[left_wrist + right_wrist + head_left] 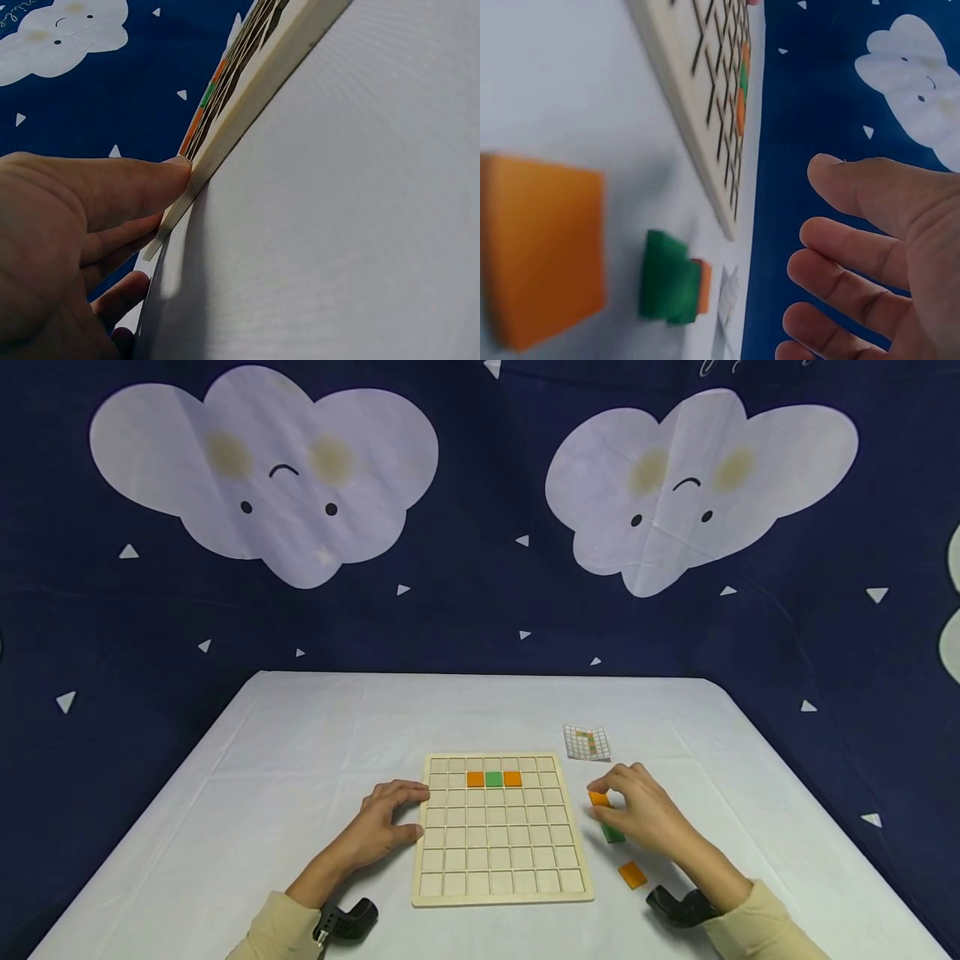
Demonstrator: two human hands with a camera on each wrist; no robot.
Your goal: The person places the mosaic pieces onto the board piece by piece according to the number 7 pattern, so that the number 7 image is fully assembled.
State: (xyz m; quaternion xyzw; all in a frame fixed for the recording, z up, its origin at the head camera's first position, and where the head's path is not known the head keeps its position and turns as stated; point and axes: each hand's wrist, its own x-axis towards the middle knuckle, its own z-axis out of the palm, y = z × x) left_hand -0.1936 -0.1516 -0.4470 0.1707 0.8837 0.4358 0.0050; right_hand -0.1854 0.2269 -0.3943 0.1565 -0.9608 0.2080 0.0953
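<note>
A wooden grid board (498,837) lies on the white table. In its second row from the far edge sit an orange tile (476,779), a green tile (493,779) and another orange tile (512,778). My left hand (384,827) touches the board's left edge with thumb and fingertips, spread along it. To the right of the board, my right hand (647,808) is over a loose orange tile (597,798) and green pieces (613,835). In the right wrist view its thumb and fingers are apart, with nothing between them. A second loose orange tile (547,247) lies nearer me.
A small card (587,742) with a printed coloured grid lies beyond the board's far right corner. Black straps with devices (678,907) circle both wrists. Behind the table (187,852) hangs a dark blue cloth (480,610) with clouds.
</note>
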